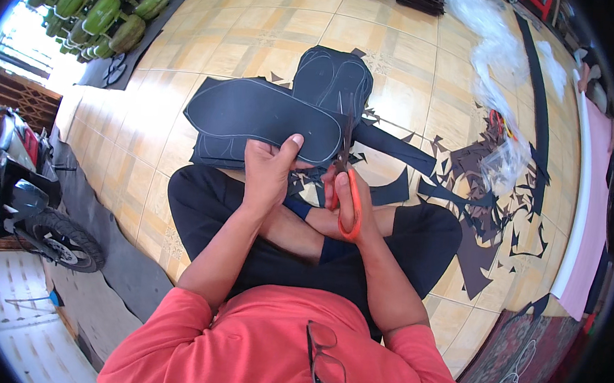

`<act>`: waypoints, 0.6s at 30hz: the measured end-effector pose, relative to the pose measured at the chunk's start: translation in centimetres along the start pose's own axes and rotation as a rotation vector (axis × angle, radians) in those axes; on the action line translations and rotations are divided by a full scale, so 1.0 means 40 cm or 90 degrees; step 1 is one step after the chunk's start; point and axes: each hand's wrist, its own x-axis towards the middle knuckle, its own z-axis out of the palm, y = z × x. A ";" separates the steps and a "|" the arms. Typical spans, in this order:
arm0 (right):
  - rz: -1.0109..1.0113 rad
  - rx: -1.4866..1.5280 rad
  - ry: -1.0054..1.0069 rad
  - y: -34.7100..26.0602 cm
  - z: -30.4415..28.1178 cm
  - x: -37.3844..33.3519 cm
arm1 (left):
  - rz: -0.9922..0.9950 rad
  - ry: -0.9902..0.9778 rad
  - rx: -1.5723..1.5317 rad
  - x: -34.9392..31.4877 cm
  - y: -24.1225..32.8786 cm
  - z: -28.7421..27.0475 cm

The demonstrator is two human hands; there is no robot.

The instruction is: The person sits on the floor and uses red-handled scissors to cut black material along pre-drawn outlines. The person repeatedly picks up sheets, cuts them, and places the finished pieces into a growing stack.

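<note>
My left hand (271, 169) pinches the lower edge of a dark sheet piece (255, 113) marked with a pale sole-shaped outline, thumb on top. In my right hand (351, 198) are scissors with orange handles (349, 226), their dark blades pointing away from me at the piece's right end. The blades look slightly parted; whether they touch the sheet I cannot tell. Beyond the held piece lies a stack of dark sheets with sole outlines (329, 76). Another dark stack (217, 150) sits partly hidden under the held piece, in front of my crossed legs.
Brown and black offcuts (475, 175) litter the tiled floor on the right, beside clear plastic film (485, 40). A pink-and-white roll (580, 210) lies along the right side. Green gas cylinders (106, 10) stand at far left, a motorbike (22, 193) at left.
</note>
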 end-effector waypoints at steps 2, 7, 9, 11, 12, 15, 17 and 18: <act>-0.009 0.019 -0.004 -0.002 0.010 0.003 | -0.001 -0.009 0.029 0.000 0.009 -0.012; 0.129 -0.040 -0.161 -0.049 -0.046 -0.009 | 0.060 -0.053 0.070 0.058 0.044 -0.064; 0.101 -0.068 -0.155 -0.055 -0.041 -0.008 | 0.027 -0.074 0.148 0.066 0.067 -0.074; 0.040 -0.071 -0.120 -0.036 -0.032 -0.009 | 0.001 -0.098 0.196 0.063 0.081 -0.075; -0.010 -0.058 -0.092 -0.002 -0.012 -0.003 | -0.006 -0.110 0.206 0.058 0.084 -0.073; -0.009 -0.079 -0.109 -0.016 -0.018 -0.003 | -0.013 -0.107 0.230 0.063 0.074 -0.094; 0.018 -0.107 -0.141 -0.029 -0.034 -0.004 | -0.009 -0.107 0.230 0.073 0.078 -0.102; 0.020 -0.117 -0.150 -0.029 -0.042 -0.005 | -0.005 -0.115 0.222 0.078 0.087 -0.100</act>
